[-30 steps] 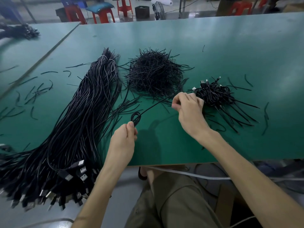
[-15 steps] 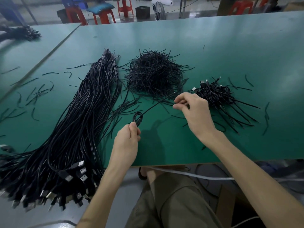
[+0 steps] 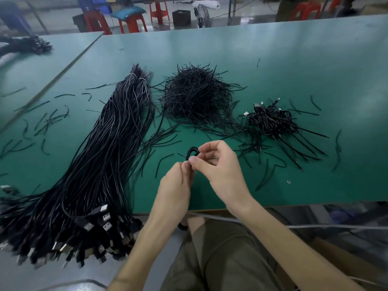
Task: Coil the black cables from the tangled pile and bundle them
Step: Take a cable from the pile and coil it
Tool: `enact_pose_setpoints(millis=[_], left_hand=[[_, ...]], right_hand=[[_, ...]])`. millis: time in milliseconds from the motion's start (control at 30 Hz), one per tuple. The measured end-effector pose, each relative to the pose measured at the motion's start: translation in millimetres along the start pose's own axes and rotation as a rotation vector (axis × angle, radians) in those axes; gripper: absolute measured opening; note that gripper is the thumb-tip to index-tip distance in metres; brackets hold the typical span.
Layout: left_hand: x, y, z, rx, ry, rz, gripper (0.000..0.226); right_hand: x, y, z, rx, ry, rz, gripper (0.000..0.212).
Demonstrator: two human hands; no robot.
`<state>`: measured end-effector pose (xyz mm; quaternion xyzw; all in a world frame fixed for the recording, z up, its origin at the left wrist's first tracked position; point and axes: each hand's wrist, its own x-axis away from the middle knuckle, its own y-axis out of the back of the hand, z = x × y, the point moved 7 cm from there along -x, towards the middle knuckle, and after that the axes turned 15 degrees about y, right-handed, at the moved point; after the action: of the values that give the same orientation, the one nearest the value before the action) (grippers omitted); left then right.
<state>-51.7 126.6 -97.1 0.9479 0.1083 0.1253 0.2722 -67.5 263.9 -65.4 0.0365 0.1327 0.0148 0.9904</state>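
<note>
A small coil of black cable (image 3: 192, 152) sits between my two hands above the green table (image 3: 273, 59). My left hand (image 3: 175, 185) pinches its lower part from below. My right hand (image 3: 218, 164) pinches the same coil with thumb and fingers curled around it. A long pile of uncoiled black USB cables (image 3: 98, 164) lies at the left, plugs hanging over the near edge. A heap of short black ties (image 3: 195, 95) lies in the middle. Several coiled bundles (image 3: 270, 120) lie at the right.
Loose tie scraps (image 3: 46, 122) are scattered over the table's left and right parts. Another cable pile (image 3: 27, 46) lies on the neighbouring table at far left. Red stools (image 3: 132, 23) and a fan (image 3: 202, 12) stand beyond the far edge.
My right hand has moved left and down from beside the bundles to the coil at my left hand. The straight cable stretched between the hands is now gathered into the coil.
</note>
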Motion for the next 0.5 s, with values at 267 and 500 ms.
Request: enact_pose_setpoints(millis=[267, 500], left_hand=[[12, 0, -9, 0.218, -0.041, 0.098, 0.047], [15, 8, -11, 0.296, 0.028, 0.134, 0.056]], right_hand=[[8, 3, -2, -0.067, -0.002, -0.092, 0.038], [13, 3, 1, -0.017, 0.005, -0.035, 0.036]])
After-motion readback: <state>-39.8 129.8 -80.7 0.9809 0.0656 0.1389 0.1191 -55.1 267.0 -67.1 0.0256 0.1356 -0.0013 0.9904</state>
